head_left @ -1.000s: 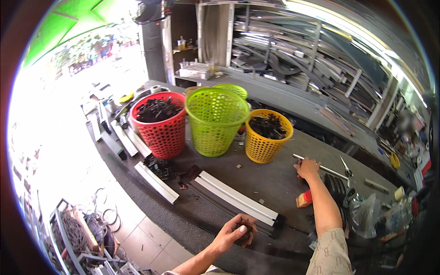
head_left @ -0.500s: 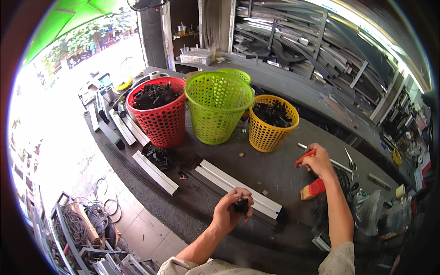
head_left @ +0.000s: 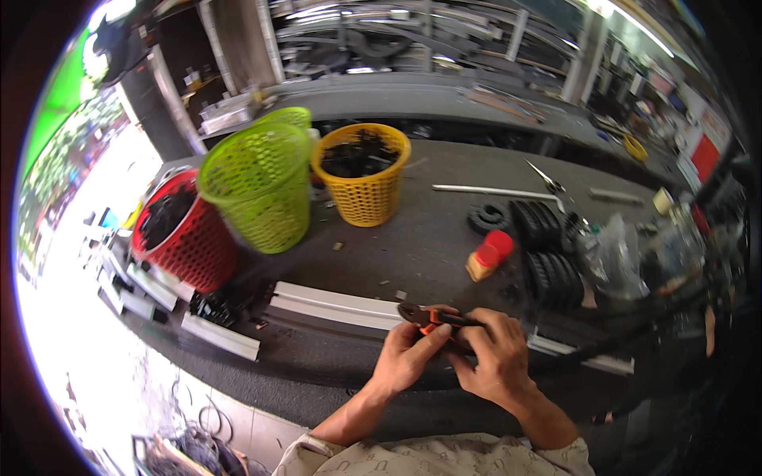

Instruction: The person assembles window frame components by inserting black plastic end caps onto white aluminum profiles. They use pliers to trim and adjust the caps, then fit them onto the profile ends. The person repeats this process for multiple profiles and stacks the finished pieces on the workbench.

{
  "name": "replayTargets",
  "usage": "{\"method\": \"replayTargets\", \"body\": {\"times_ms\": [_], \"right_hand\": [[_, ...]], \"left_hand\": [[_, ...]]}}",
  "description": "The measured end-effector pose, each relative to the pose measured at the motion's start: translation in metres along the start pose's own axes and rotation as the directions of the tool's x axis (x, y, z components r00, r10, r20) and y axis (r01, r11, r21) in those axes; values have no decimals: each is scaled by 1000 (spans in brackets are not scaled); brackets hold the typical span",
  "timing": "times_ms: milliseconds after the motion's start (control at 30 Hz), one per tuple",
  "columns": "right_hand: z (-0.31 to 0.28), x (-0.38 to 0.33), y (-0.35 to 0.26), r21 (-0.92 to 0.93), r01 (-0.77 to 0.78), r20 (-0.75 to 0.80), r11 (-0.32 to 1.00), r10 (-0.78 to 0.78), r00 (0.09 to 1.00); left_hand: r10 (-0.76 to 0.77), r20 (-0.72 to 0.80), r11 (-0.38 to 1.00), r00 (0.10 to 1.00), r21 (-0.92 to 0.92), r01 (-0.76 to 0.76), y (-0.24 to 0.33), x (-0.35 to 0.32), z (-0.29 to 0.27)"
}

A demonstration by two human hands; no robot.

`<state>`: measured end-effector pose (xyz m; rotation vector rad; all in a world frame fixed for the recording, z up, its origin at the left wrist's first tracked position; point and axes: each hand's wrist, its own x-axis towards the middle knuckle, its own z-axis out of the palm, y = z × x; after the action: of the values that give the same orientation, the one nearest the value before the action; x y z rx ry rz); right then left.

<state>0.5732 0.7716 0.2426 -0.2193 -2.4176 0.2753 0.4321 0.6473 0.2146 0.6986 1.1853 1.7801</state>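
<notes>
Over the near edge of the bench, my hands are close together around a pair of pliers (head_left: pixel 429 319) with orange and black handles. Its dark jaws stick out toward the left. My left hand (head_left: pixel 406 355) is closed at the handles, thumb pressed near the orange part. The fingers of my right hand (head_left: pixel 498 354) close on the handle ends. Something dark shows between my hands; whether it is the small black piece seen earlier, I cannot tell. Just beyond my left hand lies a long white metal profile (head_left: pixel 333 304).
A red basket (head_left: pixel 202 252) and a yellow basket (head_left: pixel 365 194) hold black parts; a green basket (head_left: pixel 266 206) stands between them. To the right are a red-capped container (head_left: pixel 490 255), black ribbed rolls (head_left: pixel 553 279), a metal rod (head_left: pixel 492 190), scissors (head_left: pixel 548 178) and plastic bags (head_left: pixel 619 258).
My right hand has come leftward with the pliers to meet my left hand. The black piece in my left hand no longer shows clearly. The view has turned right.
</notes>
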Motion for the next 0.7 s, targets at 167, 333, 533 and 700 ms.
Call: {"method": "replayTargets", "body": {"times_ms": [167,333,533,700], "right_hand": [[-5,-2,-8,57,-90,-18,994,91,996],[-18,-14,-9,598,-701,526,389,469,709],[-24,-25,-24,527,-843,824,107,179,537],[-26,-14,-32,422,-881,894,214,66,444]], "left_hand": [[77,177,963,981,243,-119,6,-4,-2],[141,124,988,982,-87,-131,10,8,-27],[167,74,945,983,-295,-139,10,18,-43],[194,84,942,977,-295,-162,10,17,-40]]}}
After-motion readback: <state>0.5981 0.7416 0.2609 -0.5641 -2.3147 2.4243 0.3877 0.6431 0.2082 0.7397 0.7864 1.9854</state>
